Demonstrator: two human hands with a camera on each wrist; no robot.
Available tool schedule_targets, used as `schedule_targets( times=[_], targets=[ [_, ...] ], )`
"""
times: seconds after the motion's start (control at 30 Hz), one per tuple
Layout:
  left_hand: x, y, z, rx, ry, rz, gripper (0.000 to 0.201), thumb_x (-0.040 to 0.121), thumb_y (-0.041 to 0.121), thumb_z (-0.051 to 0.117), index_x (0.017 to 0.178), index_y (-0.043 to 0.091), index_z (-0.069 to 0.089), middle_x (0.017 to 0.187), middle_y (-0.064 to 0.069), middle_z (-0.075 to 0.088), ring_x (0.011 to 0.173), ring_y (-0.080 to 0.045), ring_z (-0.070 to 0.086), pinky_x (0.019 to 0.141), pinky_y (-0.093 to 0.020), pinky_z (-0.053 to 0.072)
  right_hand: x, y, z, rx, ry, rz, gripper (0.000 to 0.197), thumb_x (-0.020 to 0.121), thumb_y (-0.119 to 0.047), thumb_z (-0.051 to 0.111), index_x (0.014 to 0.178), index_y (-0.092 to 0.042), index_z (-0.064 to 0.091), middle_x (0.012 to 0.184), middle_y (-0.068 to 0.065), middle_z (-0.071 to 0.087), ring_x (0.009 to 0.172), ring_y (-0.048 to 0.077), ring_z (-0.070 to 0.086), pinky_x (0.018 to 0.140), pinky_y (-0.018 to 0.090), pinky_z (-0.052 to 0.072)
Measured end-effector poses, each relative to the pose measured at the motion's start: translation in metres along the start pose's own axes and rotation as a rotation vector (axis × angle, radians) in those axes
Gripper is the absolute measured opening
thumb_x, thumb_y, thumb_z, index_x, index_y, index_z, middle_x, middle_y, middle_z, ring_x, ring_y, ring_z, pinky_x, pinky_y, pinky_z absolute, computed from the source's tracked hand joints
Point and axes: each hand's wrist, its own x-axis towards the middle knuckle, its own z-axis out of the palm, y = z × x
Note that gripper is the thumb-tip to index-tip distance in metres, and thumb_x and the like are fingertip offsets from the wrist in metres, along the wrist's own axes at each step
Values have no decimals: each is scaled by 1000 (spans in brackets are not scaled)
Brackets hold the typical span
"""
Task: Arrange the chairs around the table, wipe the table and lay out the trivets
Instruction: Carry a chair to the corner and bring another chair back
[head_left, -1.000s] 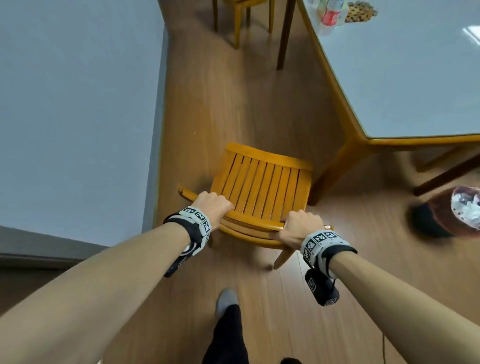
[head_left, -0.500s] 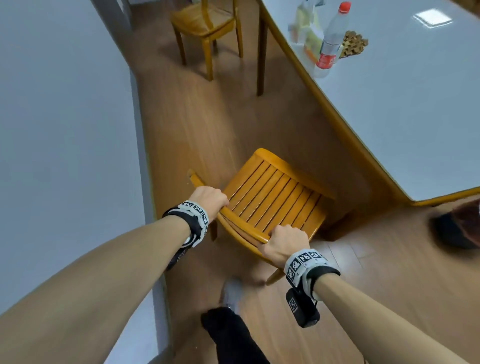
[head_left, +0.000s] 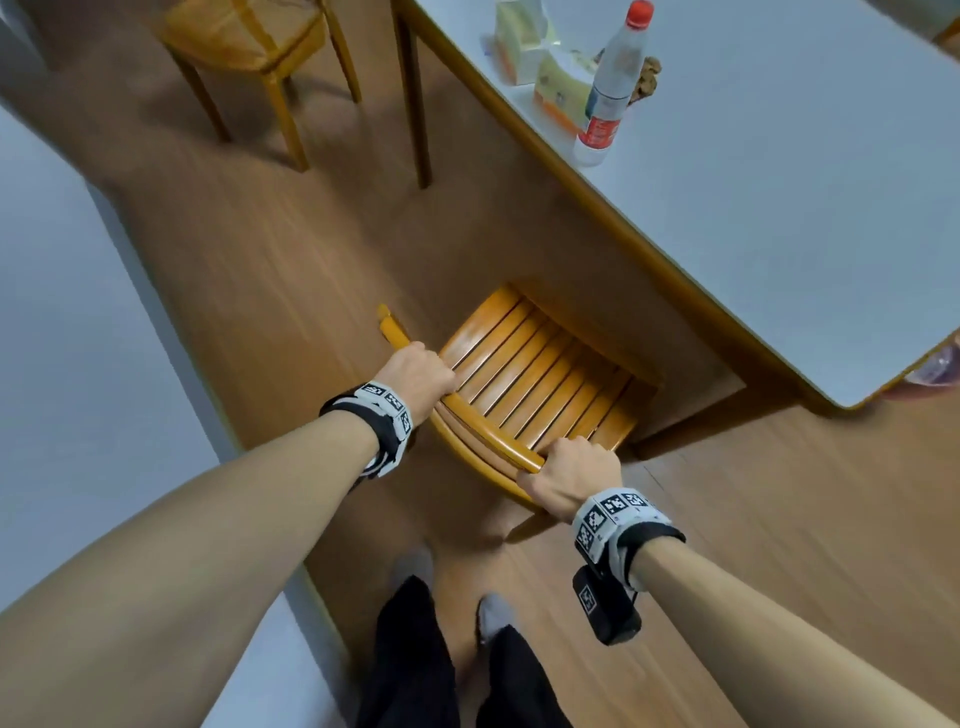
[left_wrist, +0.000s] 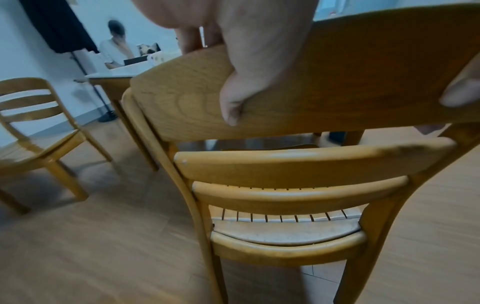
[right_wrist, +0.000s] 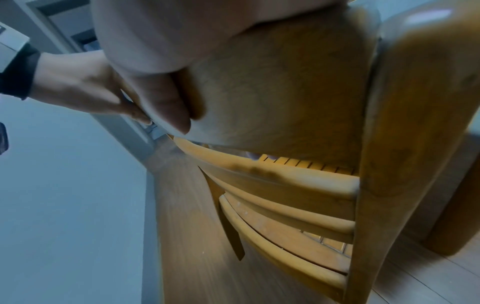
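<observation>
A wooden chair (head_left: 535, 384) with a slatted seat stands on the floor, its seat front reaching just under the long edge of the white-topped table (head_left: 779, 218). My left hand (head_left: 418, 375) grips the left end of the chair's top back rail, and my right hand (head_left: 574, 480) grips the right end. In the left wrist view the thumb (left_wrist: 246, 82) curls over the chair's top back rail (left_wrist: 337, 92). The right wrist view shows my right hand (right_wrist: 166, 61) wrapped on the chair's back rail (right_wrist: 285, 92). Trivets are not clearly in view.
A second wooden chair (head_left: 249, 47) stands at the far left near a table leg (head_left: 415, 104). On the table are a plastic bottle (head_left: 610, 88) with a red cap, tissue packs (head_left: 556, 83) and a brown woven item (head_left: 647, 78). A grey wall (head_left: 78, 364) runs along the left. Another person (left_wrist: 114, 47) sits far off.
The chair has turned and moved right and forward, so its seat now reaches under the table edge. Both hands keep their grip on the back rail. My view has swung left.
</observation>
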Motion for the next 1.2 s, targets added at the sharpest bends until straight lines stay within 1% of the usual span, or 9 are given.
schedule_targets(
  times=[0.17,0.27,0.5,0.67,0.77,0.87,0.93,1.03,1.2],
  targets=[
    [47,-44,-1,58,-5,126,29,79,6,59,93,31,66,85,7,68,86,-19,63,84,-32,44,29,-26,-16,35,41,93,37,75,-53,50,66,-19,59,63,-3,60,58,16,55,51,26,42],
    [66,-62,3,57,1,171,31,78,7,58,96,31,66,87,6,68,88,-19,63,85,-32,44,45,-35,-18,50,45,137,34,74,-51,50,66,-19,57,63,-2,61,58,17,55,54,27,46],
    [93,-65,20,11,-13,228,27,80,4,57,93,26,66,90,4,68,92,-21,64,87,-32,45,76,-29,0,84,14,187,40,73,-60,53,83,-24,65,68,-4,56,63,15,53,50,24,36],
    [91,-74,33,-85,-151,208,28,76,-2,58,91,21,63,95,-2,67,96,-26,62,75,-34,51,88,-40,11,82,-107,180,49,66,-67,54,80,-21,63,73,-3,61,66,19,60,64,30,53],
    [98,-79,30,-79,-217,245,30,81,3,60,104,22,65,103,-2,67,101,-26,61,81,-36,52,93,-40,4,101,-245,162,63,64,-79,54,92,-22,61,83,-4,62,73,17,60,69,32,54],
    [112,-97,15,-61,-273,248,28,81,11,65,107,21,64,109,-2,65,104,-25,59,84,-37,50,115,-46,-23,202,-429,111,87,64,-93,40,112,-23,57,100,-3,63,83,14,59,73,32,50],
    [119,-123,5,-74,-233,207,30,81,22,66,111,22,64,119,-1,61,112,-24,55,92,-39,46,138,-60,-53,358,-334,106,82,75,-87,34,122,-24,59,112,-3,65,92,14,61,83,35,50],
    [120,-182,-11,-212,-159,99,40,85,31,59,123,19,61,138,-2,50,126,-23,48,98,-42,45,179,-98,-106,448,-82,72,47,94,-55,42,123,-23,61,118,-1,65,100,17,60,85,33,48],
    [122,-308,-20,-378,-21,-117,46,93,33,48,138,22,50,146,4,44,130,-21,44,99,-38,44,256,-188,-177,487,-1,24,33,93,-42,48,118,-26,62,116,-1,64,98,16,56,86,30,45]
  ],
)
